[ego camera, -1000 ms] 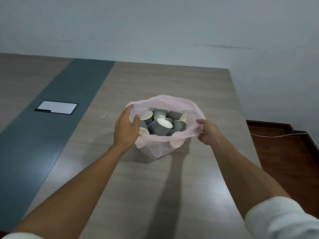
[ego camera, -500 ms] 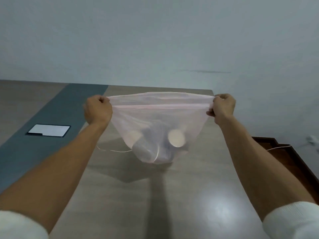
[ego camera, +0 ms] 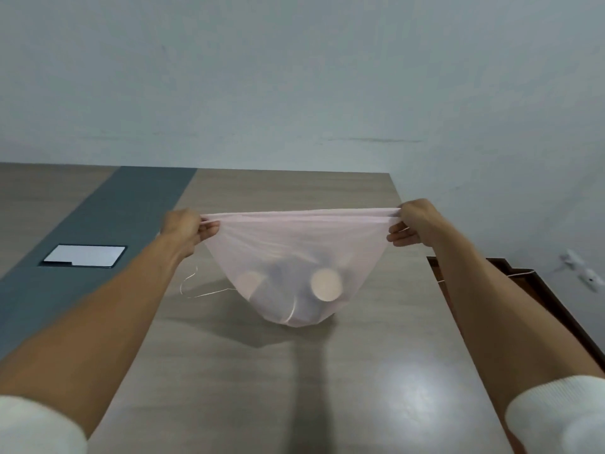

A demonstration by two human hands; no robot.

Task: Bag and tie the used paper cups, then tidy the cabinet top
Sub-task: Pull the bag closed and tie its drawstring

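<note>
Paper cups (ego camera: 325, 285) show dimly through a thin pink plastic bag (ego camera: 296, 244), which sags in a pouch between the two hands above the middle of the counter (ego camera: 294, 381). Two pale round cup ends face the camera through the film; the rest are grey shapes bunched at the bottom. Whether the bag's bottom touches the counter or hangs just clear of it cannot be told. The left hand (ego camera: 188, 229) is closed in a fist on the left end of the bag's mouth, and the right hand (ego camera: 411, 222) pinches the right end, so the rim is pulled taut in a nearly straight line between them. Both forearms are bare, with white sleeves (ego camera: 556, 417) pushed back near the camera. A loose thin string (ego camera: 203, 291) lies on the counter just left of the bag. Farther left, a white rectangular panel (ego camera: 85, 256) sits flush in a dark grey strip (ego camera: 108, 224) of the counter.
</note>
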